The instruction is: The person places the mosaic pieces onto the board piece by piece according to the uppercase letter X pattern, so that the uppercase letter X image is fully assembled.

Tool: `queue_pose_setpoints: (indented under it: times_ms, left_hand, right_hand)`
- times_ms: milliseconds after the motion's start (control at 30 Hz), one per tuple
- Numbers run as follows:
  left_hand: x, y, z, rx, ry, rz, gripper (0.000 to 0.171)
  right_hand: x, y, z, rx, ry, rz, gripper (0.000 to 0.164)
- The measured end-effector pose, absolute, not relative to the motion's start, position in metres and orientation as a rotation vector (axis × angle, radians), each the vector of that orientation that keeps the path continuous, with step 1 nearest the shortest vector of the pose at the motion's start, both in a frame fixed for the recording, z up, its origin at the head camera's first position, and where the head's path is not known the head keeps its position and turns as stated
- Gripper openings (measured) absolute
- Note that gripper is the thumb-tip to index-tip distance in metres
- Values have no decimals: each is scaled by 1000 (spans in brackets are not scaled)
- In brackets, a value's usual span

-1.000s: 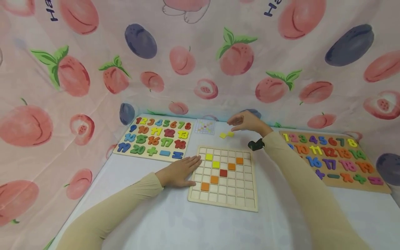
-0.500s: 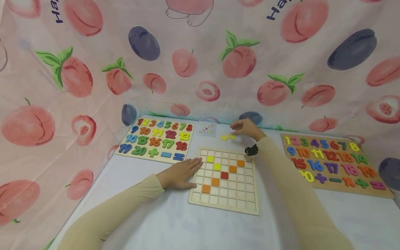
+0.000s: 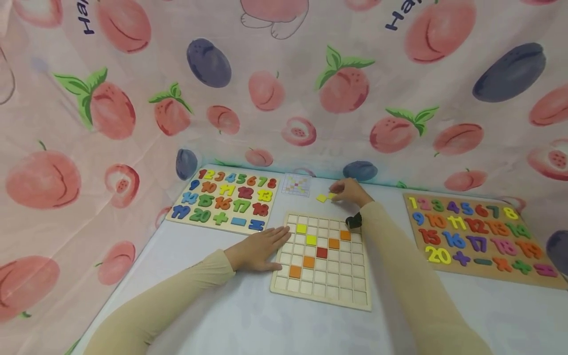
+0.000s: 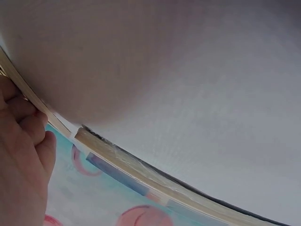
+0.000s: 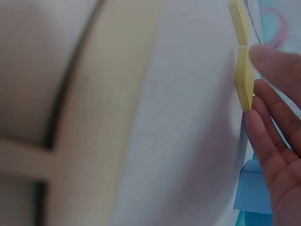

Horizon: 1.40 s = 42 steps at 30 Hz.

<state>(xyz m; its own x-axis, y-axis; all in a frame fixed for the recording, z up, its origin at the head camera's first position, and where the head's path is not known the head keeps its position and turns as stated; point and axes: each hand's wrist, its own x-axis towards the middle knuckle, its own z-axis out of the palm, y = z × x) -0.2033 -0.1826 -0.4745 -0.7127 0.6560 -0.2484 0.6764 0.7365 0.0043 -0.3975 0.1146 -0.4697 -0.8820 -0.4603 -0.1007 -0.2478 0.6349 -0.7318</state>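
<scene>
A wooden grid board [image 3: 329,281] lies mid-table, with yellow, orange and one red tile [image 3: 321,253] set in it along two slanting lines. My left hand [image 3: 256,250] rests flat, fingers spread, on its left edge. Beyond the board's far edge, my right hand [image 3: 349,191] is at a small yellow square tile [image 5: 244,77]; thumb and fingertips pinch it at opposite corners in the right wrist view. Corner to corner with it lies a second yellow tile [image 3: 322,197]. In the left wrist view, the left hand's fingers [image 4: 33,127] touch the board's edge.
A printed grid card [image 3: 296,185] lies near the back wall. Number puzzle boards stand on both sides, a left one [image 3: 213,223] and a right one [image 3: 412,236]. A dark object [image 3: 353,221] is at the right wrist. Fruit-patterned cloth [image 3: 284,74] hangs behind.
My right hand has come down onto the right-hand yellow tile, and its thumb and fingers have closed at it. The left hand stays on the board's edge. The head view has shifted slightly.
</scene>
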Motion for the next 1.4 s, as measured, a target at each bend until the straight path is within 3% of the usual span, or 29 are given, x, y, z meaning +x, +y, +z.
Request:
queue_pose_setpoints:
  times_ms: [333, 667, 1400]
  left_hand:
    - [-202, -181, -474, 1059, 2711, -143, 86]
    - [-201, -181, -472, 1054, 2699, -138, 86]
    - [-200, -180, -470, 1048, 2702, -132, 85]
  right_hand:
    - [-403, 116, -478, -593, 2549, -1059, 33]
    - [-404, 133, -475, -855, 2416, -1039, 27]
    - [-391, 144, -475, -720, 2567, -940, 31]
